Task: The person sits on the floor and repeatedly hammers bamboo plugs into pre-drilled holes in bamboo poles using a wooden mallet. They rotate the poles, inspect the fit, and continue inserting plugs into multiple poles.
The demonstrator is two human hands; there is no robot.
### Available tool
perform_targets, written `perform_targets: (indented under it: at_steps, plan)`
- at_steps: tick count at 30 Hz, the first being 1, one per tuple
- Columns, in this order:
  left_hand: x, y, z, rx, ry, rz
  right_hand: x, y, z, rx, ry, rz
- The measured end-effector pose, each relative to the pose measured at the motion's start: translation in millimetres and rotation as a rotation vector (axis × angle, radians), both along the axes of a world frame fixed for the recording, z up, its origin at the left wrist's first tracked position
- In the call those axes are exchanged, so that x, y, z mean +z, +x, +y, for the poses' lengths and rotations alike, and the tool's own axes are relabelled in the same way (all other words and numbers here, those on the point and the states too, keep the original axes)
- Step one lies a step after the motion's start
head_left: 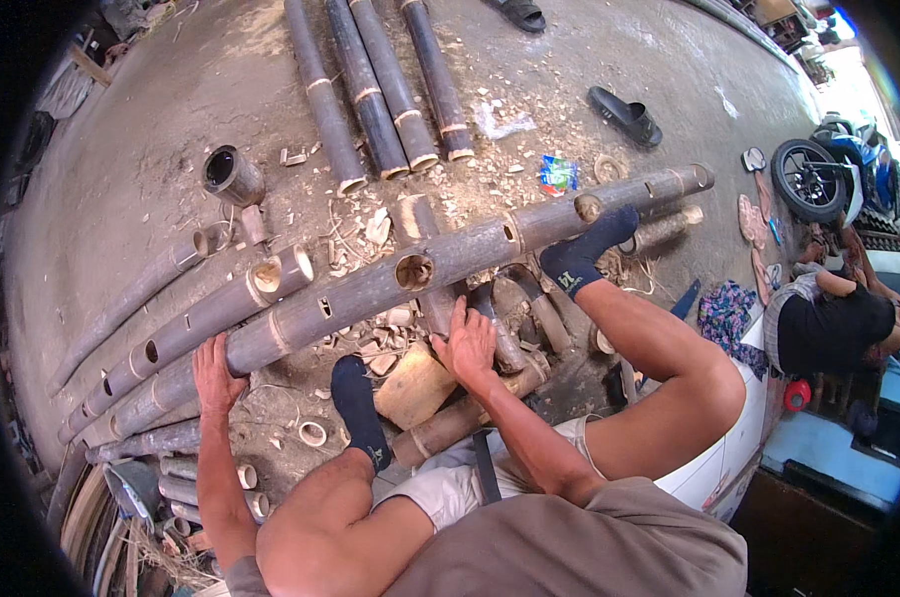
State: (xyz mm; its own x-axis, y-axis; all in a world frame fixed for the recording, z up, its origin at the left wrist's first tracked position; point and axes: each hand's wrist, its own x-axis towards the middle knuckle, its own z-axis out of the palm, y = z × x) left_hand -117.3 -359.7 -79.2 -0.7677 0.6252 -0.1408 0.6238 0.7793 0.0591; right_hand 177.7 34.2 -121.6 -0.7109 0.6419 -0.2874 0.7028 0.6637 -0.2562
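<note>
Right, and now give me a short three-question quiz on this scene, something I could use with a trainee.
1. How many bamboo poles lie grouped at the top of the view?
2. True or false: the person's feet are bare.
3. Which does the person's left hand touch?
A) a sandal
B) the long bamboo pole with cut holes that crosses the view
C) the motorcycle

Key:
1. Four.
2. False; dark socks cover them.
3. B.
</note>
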Motion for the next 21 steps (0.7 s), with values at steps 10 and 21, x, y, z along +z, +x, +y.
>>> perform_targets:
  at_steps: [10,21]
  plan:
    - [41.5,6.4,31.1,-0.084,0.041,0.029,-3.4,-5.9,0.0,0.029,-0.085,0.017]
    - [31.0,56.9,204.7,-0.218,0.14,-0.12,0.5,-16.8,6.7,0.197,-0.161,0.17]
